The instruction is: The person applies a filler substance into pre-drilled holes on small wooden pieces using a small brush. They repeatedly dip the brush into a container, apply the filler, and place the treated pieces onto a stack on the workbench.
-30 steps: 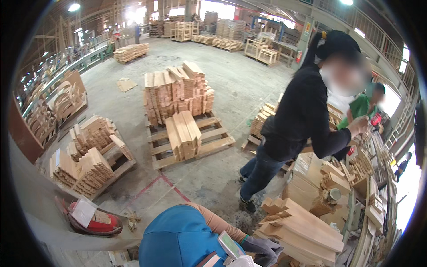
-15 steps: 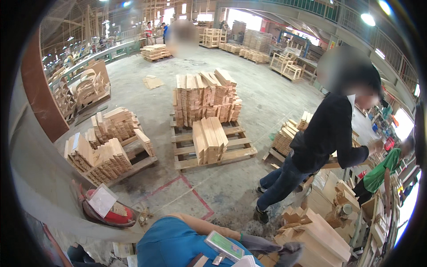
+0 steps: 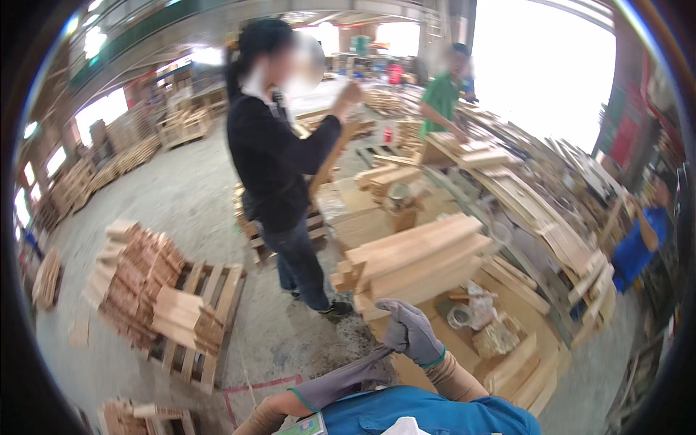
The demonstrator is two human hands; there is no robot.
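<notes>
Both of my hands wear grey work gloves with teal cuffs. My left hand [image 3: 337, 384] reaches in from the lower edge, and its glove narrows to a stretched, blurred end at my right hand [image 3: 415, 335]. The fingers of my right hand are curled closed around that glove end, with one finger sticking out to the left. How the left fingers lie inside the glove is hidden. Just beyond the right hand, a stack of pale wooden boards [image 3: 420, 254] lies on a board-covered worktable [image 3: 424, 368].
A roll of tape [image 3: 459, 316] and a plastic bag [image 3: 481, 306] lie on the worktable. A person in black [image 3: 272, 152] stands beyond its left side, another in green [image 3: 440, 98] farther back. A pallet [image 3: 210, 283] of stacked wood stands at left; a person in blue [image 3: 641, 243] is at right.
My view has turned to the right, bringing the worktable to the middle. My gloved hands have come into fuller view, close together.
</notes>
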